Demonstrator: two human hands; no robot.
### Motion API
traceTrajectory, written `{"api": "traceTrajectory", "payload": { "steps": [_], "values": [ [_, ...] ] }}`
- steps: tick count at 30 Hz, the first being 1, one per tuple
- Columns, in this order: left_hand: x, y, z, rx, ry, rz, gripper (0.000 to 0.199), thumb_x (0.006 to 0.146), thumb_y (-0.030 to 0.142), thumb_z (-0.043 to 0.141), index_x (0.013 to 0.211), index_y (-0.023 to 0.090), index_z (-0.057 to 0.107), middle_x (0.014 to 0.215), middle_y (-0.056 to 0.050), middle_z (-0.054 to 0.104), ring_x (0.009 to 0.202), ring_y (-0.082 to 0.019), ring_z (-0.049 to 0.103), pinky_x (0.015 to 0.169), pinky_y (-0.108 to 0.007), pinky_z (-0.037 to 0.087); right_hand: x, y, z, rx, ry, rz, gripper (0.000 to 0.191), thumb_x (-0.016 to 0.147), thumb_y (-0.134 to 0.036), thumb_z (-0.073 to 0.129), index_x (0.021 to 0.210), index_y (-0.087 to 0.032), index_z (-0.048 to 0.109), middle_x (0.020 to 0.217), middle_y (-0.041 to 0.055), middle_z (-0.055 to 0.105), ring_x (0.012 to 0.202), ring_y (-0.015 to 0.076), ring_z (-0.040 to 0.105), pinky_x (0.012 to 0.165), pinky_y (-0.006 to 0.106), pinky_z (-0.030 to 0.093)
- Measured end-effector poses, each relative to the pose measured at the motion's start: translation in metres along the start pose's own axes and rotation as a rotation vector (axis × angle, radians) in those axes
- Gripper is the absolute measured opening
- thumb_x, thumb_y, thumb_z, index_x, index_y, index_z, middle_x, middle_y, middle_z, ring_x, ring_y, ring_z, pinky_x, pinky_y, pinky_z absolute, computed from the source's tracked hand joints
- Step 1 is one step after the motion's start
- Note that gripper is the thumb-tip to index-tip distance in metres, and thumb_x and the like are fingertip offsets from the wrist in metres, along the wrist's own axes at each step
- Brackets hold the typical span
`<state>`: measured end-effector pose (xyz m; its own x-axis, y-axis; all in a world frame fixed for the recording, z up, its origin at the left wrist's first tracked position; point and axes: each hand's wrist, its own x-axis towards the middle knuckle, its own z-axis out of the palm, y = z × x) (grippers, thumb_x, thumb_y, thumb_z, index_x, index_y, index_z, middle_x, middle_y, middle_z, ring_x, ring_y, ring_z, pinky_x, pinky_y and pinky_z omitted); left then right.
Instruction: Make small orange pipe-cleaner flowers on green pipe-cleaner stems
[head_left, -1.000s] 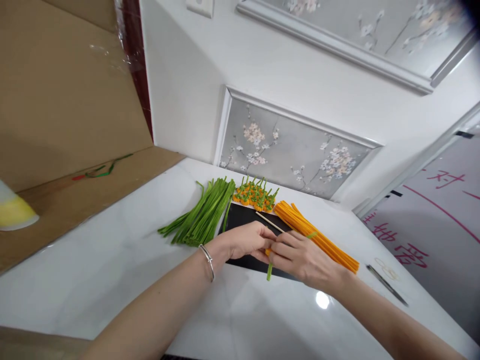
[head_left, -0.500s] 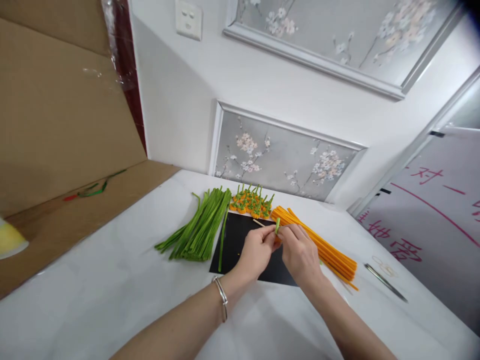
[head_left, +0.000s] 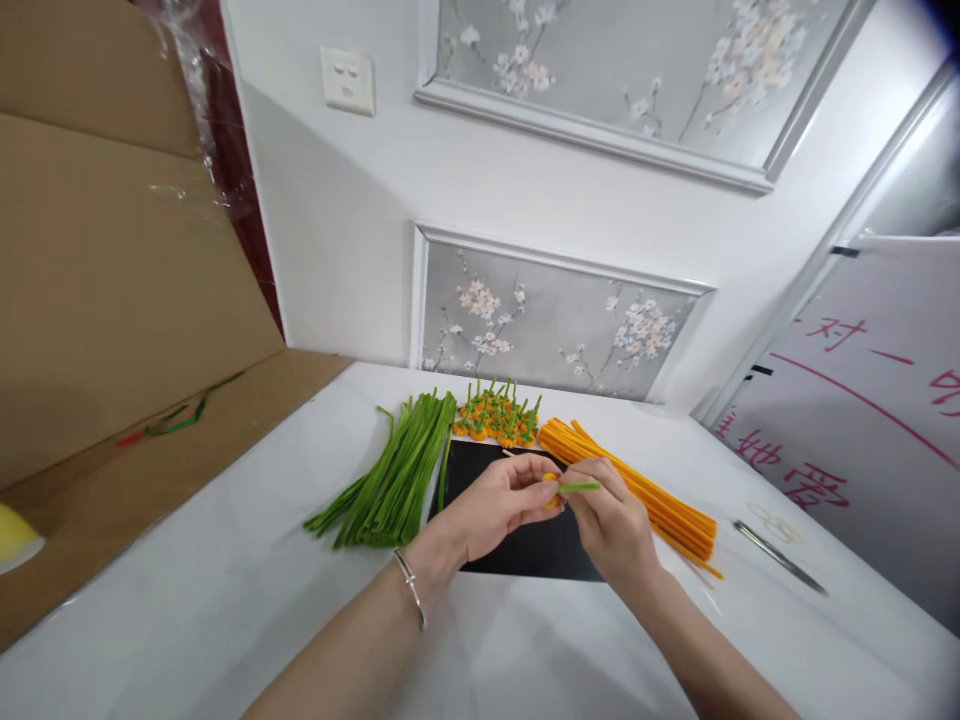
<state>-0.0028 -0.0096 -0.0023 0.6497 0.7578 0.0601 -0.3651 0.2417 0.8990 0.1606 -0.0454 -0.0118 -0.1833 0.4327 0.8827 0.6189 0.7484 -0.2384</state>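
My left hand (head_left: 499,502) pinches a small orange coiled piece (head_left: 551,490) over the black mat (head_left: 525,555). Against it, my right hand (head_left: 611,515) has its fingers closed at a short green stem (head_left: 580,487) that points right. Left of the mat lies a thick bundle of green pipe cleaners (head_left: 394,475). Behind the mat stand several small orange pieces with green stems (head_left: 495,415). A bundle of orange pipe cleaners (head_left: 645,490) lies to the right, partly behind my right hand.
Tweezers (head_left: 780,557) and thin pale rings (head_left: 772,522) lie on the white table (head_left: 322,620) at the right. Cardboard (head_left: 127,280) stands at the left, with a yellow and white object (head_left: 16,537) at the edge. A whiteboard (head_left: 885,400) is at the right.
The green stem has swung from upright to pointing right, and the orange piece shows more between my fingers. My left hand has shifted left and opened out somewhat. The camera view has shifted slightly.
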Motion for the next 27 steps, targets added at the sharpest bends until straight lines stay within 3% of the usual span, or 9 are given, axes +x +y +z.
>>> {"api": "traceTrajectory", "payload": {
  "steps": [7,11,14,17,20,22,25,27],
  "values": [
    [0.004,-0.003,0.009,0.382,0.101,0.326,0.025,0.072,0.021,0.075,0.088,0.017,0.055,0.087,0.001,0.055,0.082,-0.012,0.056,0.081,-0.026,0.047,-0.004,-0.004,0.012,0.233,0.084,0.498,0.013,0.088,-0.024,0.054,0.078,-0.02,0.061,0.074,0.0019,0.058,0.067,0.0157,0.054,0.063,0.029,0.045],
    [0.003,-0.004,0.012,0.607,0.163,0.446,0.018,0.078,0.015,0.066,0.09,0.019,0.053,0.092,0.0,0.054,0.088,-0.014,0.056,0.085,-0.028,0.049,0.001,-0.003,0.014,0.637,0.069,0.832,0.019,0.081,-0.035,0.065,0.074,-0.018,0.059,0.06,-0.0036,0.047,0.051,0.0092,0.04,0.047,0.024,0.032],
    [0.0,-0.002,0.011,0.813,0.181,0.519,0.017,0.081,0.012,0.061,0.094,0.021,0.054,0.093,-0.001,0.057,0.088,-0.015,0.057,0.084,-0.028,0.049,0.008,-0.003,0.01,0.918,0.044,0.99,0.026,0.07,-0.037,0.075,0.07,-0.016,0.06,0.063,-0.0029,0.051,0.05,0.0064,0.039,0.046,0.021,0.029],
    [-0.002,0.0,0.009,1.038,0.116,0.644,0.02,0.084,0.008,0.055,0.098,0.021,0.057,0.095,-0.003,0.061,0.09,-0.016,0.058,0.086,-0.029,0.048,0.014,-0.003,0.002,1.061,0.008,1.134,0.025,0.06,-0.029,0.08,0.067,-0.015,0.062,0.066,-0.001,0.055,0.054,0.0064,0.043,0.045,0.018,0.03],
    [-0.003,0.003,0.007,1.204,-0.069,0.749,0.025,0.089,0.007,0.046,0.102,0.021,0.062,0.1,-0.007,0.065,0.099,-0.019,0.057,0.092,-0.033,0.046,0.017,0.001,-0.003,1.09,-0.05,1.237,0.019,0.053,-0.018,0.077,0.062,-0.014,0.061,0.061,-0.0017,0.052,0.053,0.0058,0.04,0.042,0.016,0.027],
    [-0.002,0.003,0.007,1.201,-0.123,0.742,0.027,0.09,0.008,0.046,0.104,0.021,0.064,0.103,-0.008,0.066,0.102,-0.02,0.056,0.095,-0.035,0.045,0.017,0.004,-0.004,1.09,-0.103,1.291,0.016,0.052,-0.014,0.073,0.061,-0.014,0.06,0.059,-0.002,0.05,0.053,0.0061,0.04,0.04,0.016,0.025],
    [0.0,0.003,0.009,0.961,-0.003,0.58,0.021,0.083,0.012,0.06,0.101,0.021,0.066,0.102,-0.006,0.066,0.097,-0.019,0.06,0.089,-0.033,0.049,0.016,0.01,-0.006,1.077,-0.169,1.332,0.017,0.057,-0.019,0.073,0.067,-0.015,0.06,0.059,-0.0025,0.049,0.049,0.0057,0.037,0.038,0.016,0.022],
    [0.003,0.002,0.01,0.707,0.087,0.426,0.018,0.077,0.015,0.068,0.095,0.019,0.066,0.096,-0.004,0.067,0.089,-0.017,0.062,0.084,-0.03,0.052,0.015,0.011,-0.009,1.007,-0.178,1.27,0.022,0.062,-0.028,0.075,0.072,-0.016,0.059,0.063,-0.002,0.051,0.05,0.0065,0.039,0.04,0.017,0.027]
  ]
}}
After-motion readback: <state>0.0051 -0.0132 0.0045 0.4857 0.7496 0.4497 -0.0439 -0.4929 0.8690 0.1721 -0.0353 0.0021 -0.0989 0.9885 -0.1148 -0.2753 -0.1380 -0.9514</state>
